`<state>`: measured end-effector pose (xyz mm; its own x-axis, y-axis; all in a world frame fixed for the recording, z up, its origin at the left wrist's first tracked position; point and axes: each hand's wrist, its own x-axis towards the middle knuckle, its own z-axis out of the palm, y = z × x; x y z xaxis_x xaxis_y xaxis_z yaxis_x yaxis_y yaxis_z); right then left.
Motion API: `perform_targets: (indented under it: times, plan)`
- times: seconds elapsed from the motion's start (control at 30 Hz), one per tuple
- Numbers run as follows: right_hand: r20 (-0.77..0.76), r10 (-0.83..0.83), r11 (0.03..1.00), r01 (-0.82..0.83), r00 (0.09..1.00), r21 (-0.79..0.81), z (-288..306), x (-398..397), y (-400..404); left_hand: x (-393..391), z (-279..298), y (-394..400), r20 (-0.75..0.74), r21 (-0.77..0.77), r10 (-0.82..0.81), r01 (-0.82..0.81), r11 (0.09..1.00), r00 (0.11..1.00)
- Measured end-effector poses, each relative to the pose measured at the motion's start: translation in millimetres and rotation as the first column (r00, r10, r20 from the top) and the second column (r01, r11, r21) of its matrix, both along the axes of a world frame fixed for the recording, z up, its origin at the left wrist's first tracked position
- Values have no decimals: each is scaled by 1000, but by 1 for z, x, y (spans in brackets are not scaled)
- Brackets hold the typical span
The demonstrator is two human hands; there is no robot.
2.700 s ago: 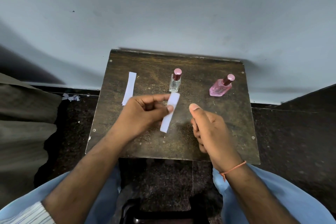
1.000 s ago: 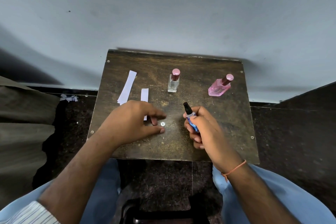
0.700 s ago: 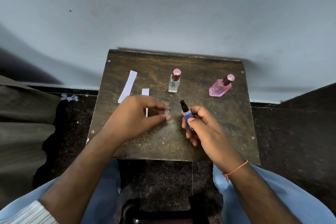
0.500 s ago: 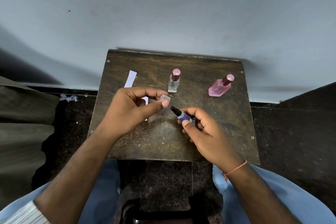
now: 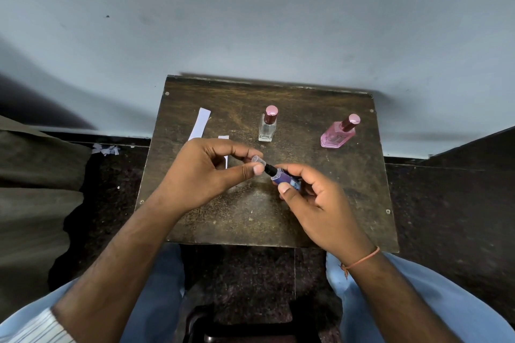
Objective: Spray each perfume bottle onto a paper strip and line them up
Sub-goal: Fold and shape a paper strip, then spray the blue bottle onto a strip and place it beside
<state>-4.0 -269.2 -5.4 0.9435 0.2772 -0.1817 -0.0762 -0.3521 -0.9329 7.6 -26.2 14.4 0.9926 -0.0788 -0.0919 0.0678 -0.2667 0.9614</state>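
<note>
Head view, far left: grey-brown fabric mass [image 5: 33, 189] beside the table, with torn white paper scraps [image 5: 106, 149] on the dark floor [image 5: 446, 203].
Long white paper strip [image 5: 200, 124]: flat on the table's rear left, slanted, lower end hidden behind the left hand.
Short white paper strip [image 5: 224, 151]: just right of the long one, mostly hidden by the left fingers.
Left hand [image 5: 206, 172]: raised over the table, thumb and forefinger pinching a small clear plastic cap [image 5: 257, 160].
Cap to nozzle: open mouth turned right and toward the person, touching or just off the black spray nozzle [image 5: 269, 168]; seated or not, impossible to tell.
Small blue-purple spray bottle [image 5: 285, 179]: at table centre, off the surface, long axis tilted with nozzle up-left toward the cap and base down-right into the palm.
Right hand [image 5: 315, 200]: fingers and thumb curled round the bottle body; orange thread band [image 5: 362, 259] on the wrist.
Nearer hand: both meeting at the nozzle, left bringing the cap, right steadying the bottle.
Clear square glass bottle with a pink cap [image 5: 268, 125]: upright behind the hands.
Pink flat glass bottle with a dark-pink cap [image 5: 338, 133]: rear right, well apart, apparently leaning.
Surface: dark, worn, scratched wooden table [image 5: 348, 203], screws at the corners.
Room: pale blue-grey wall [image 5: 250, 22] directly behind; light-blue trousers [image 5: 418, 301] at the bottom edge.
</note>
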Motion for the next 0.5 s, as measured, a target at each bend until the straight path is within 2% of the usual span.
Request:
perform_targets:
  times: [0.37, 0.5]
  plan:
    - [138, -14, 1000, 15, 990, -2, -2, -3, -2, -3, -1, -4, -13, -62, -52, 51, 997, 999]
    - [131, -22, 999, 18, 991, 32, 1, -7, 2, -7, 1, -2, 30, -66, -77, 79, 995, 997]
